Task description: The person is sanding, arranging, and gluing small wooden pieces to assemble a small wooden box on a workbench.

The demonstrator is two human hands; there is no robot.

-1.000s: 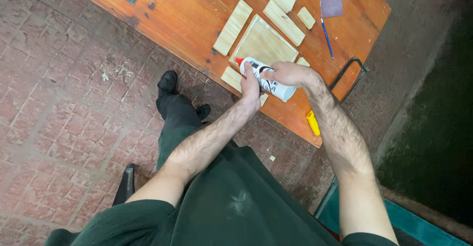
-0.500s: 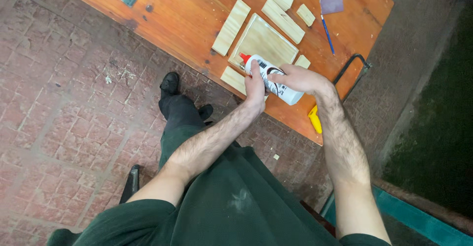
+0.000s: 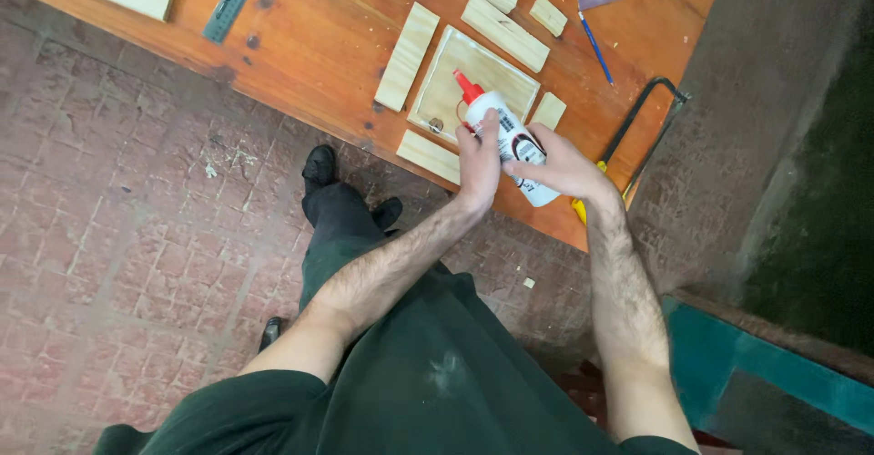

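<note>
Both hands have a clenched grip on 1 thing in the head view: the left hand (image 3: 478, 159) wraps the upper body of a white glue bottle (image 3: 508, 141), and the right hand (image 3: 563, 165) closes round its lower end. The bottle lies tilted, its red nozzle (image 3: 464, 83) pointing toward 11 o'clock, right over the flat square panel (image 3: 473, 86) on the orange worktop (image 3: 300, 54).

Around that panel sit the cut pieces: 1 long strip (image 3: 407, 56) at its 9 o'clock, another strip (image 3: 504, 32) at 1 o'clock, a third strip (image 3: 430, 156) at 6 o'clock just under the left wrist, and a small block (image 3: 548, 110) at 3 o'clock, close by the bottle. A blue pencil (image 3: 595, 48) lies further toward 2 o'clock, and a steel ruler (image 3: 233, 1) is well apart at 9 o'clock. A saw with a black frame (image 3: 651, 122) hangs off the worktop edge at 3 o'clock.

Risk, as I judge it: with 2 hands squeezing at once, glue could gush and flood past the panel's edge onto the bare worktop or the neighbouring strips. The nozzle looks close to the panel; a dragged tip would smear the bead. That strip at 6 o'clock sits near the worktop edge, and a nudge from the left forearm could tip it to the brick floor (image 3: 137, 236).
</note>
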